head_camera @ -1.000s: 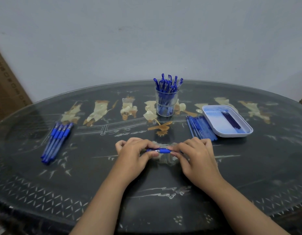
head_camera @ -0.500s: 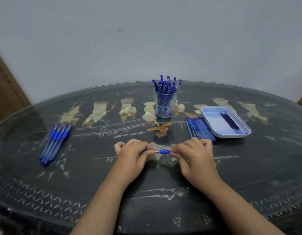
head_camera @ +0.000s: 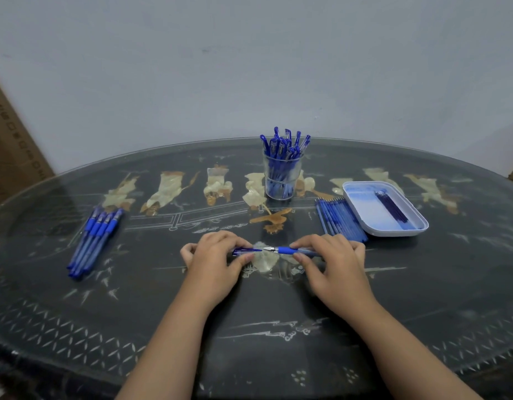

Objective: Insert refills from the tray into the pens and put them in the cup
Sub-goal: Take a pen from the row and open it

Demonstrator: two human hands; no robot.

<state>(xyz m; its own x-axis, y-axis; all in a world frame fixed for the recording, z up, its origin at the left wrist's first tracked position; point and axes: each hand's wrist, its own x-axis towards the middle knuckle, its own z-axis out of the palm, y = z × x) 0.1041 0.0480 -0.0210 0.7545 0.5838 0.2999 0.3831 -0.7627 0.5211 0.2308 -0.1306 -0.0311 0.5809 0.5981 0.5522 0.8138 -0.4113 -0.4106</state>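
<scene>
Low over the table's middle, my left hand (head_camera: 215, 261) pinches a blue pen cap (head_camera: 248, 250). My right hand (head_camera: 333, 264) grips the blue pen (head_camera: 287, 250) by its barrel, metal tip pointing left at the cap, with a small gap between them. A clear glass cup (head_camera: 282, 180) holding several blue pens stands at the back centre. The white tray (head_camera: 393, 232) at the right holds a few dark refills (head_camera: 391, 206). A row of thin blue refills (head_camera: 339, 223) lies along the tray's left side.
Several blue pens (head_camera: 95, 238) lie side by side at the table's left. The dark glass-topped table (head_camera: 278, 327) is oval, with a wall close behind it. A cardboard box (head_camera: 10, 145) leans at the far left.
My hands have drawn apart. The cap has come off the pen and its metal tip now shows between them.
</scene>
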